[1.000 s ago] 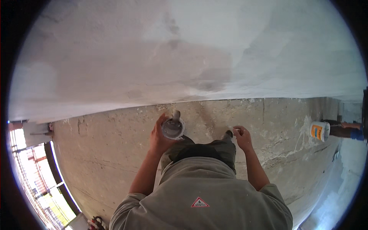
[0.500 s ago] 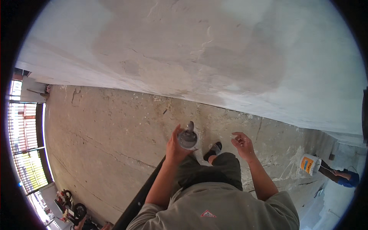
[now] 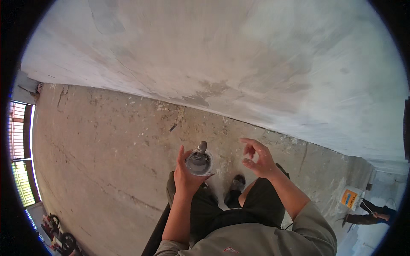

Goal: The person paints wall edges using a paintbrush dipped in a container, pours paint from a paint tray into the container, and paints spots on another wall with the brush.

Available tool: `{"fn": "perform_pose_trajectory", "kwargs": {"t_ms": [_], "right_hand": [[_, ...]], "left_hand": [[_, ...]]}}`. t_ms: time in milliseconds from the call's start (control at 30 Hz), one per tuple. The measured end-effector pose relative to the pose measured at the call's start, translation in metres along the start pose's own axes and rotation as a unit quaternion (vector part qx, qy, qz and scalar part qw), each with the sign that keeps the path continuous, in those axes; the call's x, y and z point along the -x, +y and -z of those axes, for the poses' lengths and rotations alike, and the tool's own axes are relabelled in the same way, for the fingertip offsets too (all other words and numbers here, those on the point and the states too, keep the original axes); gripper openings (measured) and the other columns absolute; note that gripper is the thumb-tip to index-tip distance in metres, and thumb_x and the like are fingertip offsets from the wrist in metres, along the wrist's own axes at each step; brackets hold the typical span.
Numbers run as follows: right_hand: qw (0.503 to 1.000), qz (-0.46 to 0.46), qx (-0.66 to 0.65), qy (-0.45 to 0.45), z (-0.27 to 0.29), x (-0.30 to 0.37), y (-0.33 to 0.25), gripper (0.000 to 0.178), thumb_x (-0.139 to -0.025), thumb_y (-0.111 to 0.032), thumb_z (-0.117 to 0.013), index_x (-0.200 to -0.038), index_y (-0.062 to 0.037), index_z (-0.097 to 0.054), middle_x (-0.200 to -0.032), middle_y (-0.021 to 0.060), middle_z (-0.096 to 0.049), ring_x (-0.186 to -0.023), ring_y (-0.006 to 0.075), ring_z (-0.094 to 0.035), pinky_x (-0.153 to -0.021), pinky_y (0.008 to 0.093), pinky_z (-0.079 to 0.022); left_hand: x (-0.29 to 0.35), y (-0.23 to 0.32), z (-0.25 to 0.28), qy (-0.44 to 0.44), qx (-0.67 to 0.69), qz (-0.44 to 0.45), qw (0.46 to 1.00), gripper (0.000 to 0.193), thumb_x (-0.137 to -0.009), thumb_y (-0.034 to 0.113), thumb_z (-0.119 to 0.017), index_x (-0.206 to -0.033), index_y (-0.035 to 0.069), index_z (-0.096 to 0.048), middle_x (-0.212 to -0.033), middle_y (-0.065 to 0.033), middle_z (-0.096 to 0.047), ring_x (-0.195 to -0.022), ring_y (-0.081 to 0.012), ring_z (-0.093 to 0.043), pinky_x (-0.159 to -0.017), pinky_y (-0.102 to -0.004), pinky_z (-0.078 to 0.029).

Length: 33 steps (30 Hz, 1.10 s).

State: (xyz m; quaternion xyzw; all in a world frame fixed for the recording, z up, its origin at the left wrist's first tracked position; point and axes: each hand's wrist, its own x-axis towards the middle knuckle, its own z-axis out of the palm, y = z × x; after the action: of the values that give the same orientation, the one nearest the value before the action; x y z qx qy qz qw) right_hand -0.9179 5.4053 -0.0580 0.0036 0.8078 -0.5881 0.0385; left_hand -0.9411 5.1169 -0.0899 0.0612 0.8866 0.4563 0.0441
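My left hand (image 3: 186, 175) is wrapped round the side of a small round tub (image 3: 200, 170) with a pale rim and dark grey stuff inside. A grey, rounded tool end (image 3: 202, 147) sticks up over the tub's far rim; its lower part is hidden, so I cannot tell its kind. To the right of the tub, my right hand (image 3: 261, 161) hovers with thumb and fingers apart and nothing in it. Beyond both hands rises a wall (image 3: 239, 55) with damp-looking, pale and greyish patches.
Around my feet lies a stained, cracked concrete floor (image 3: 106, 141). At the right, a person (image 3: 376, 213) stands by a white and orange bucket (image 3: 351, 198). A barred gate (image 3: 19, 145) and a motorcycle (image 3: 64, 241) are at the left. A dark bar (image 3: 157, 234) runs beside my left arm.
My right hand has moved left and nearer the tub. The left hand with the tub has shifted slightly left. My view has turned, and the person at the right has changed stance.
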Motion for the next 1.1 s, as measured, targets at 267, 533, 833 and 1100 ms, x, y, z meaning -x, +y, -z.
{"fn": "perform_pose_trajectory", "kwargs": {"t_ms": [267,533,833,1100], "right_hand": [[0.975,0.156,0.16,0.017,-0.093,-0.074,0.069,0.072,-0.08,-0.035,-0.087,-0.141,-0.0082,-0.061,-0.093,0.0074,-0.05,-0.082,0.0201,-0.051,-0.077,0.0333,-0.047],[0.964,0.209,0.162,0.027,-0.11,-0.068,0.083,0.029,-0.084,-0.014,-0.081,-0.108,-0.0045,-0.067,-0.101,0.008,-0.066,-0.078,0.0215,-0.061,-0.072,0.034,-0.052],[0.965,0.2,0.138,0.094,-0.107,-0.035,0.069,0.021,-0.092,-0.009,-0.072,-0.11,-0.0027,-0.063,-0.101,0.0087,-0.077,-0.076,0.0133,-0.071,-0.069,0.0267,-0.057],[0.927,0.284,0.229,0.089,-0.108,-0.032,0.054,0.017,-0.092,-0.006,-0.071,-0.105,-0.0025,-0.062,-0.091,0.01,-0.077,-0.075,0.0158,-0.076,-0.067,0.0287,-0.058]], "left_hand": [[-0.038,-0.081,-0.071,0.025,0.054,-0.076,0.995,0.152,-0.049,0.021,-0.104,-0.163,0.01,-0.004,-0.132,-0.0196,-0.064,-0.115,-0.0369,-0.068,-0.09,-0.0446,-0.059],[-0.03,-0.109,-0.1,0.021,0.088,-0.123,0.988,0.156,-0.05,0.022,-0.103,-0.163,0.009,0.003,-0.132,-0.0196,-0.064,-0.114,-0.0385,-0.068,-0.091,-0.0452,-0.058],[-0.039,-0.116,-0.094,0.033,0.094,-0.151,0.984,0.161,-0.047,0.019,-0.103,-0.163,0.01,0.008,-0.136,-0.0199,-0.063,-0.118,-0.0401,-0.065,-0.096,-0.046,-0.056],[-0.036,-0.122,-0.101,0.108,0.129,-0.219,0.961,0.16,-0.046,0.021,-0.104,-0.162,0.008,0.006,-0.135,-0.0209,-0.063,-0.118,-0.0383,-0.066,-0.095,-0.045,-0.057]]}}
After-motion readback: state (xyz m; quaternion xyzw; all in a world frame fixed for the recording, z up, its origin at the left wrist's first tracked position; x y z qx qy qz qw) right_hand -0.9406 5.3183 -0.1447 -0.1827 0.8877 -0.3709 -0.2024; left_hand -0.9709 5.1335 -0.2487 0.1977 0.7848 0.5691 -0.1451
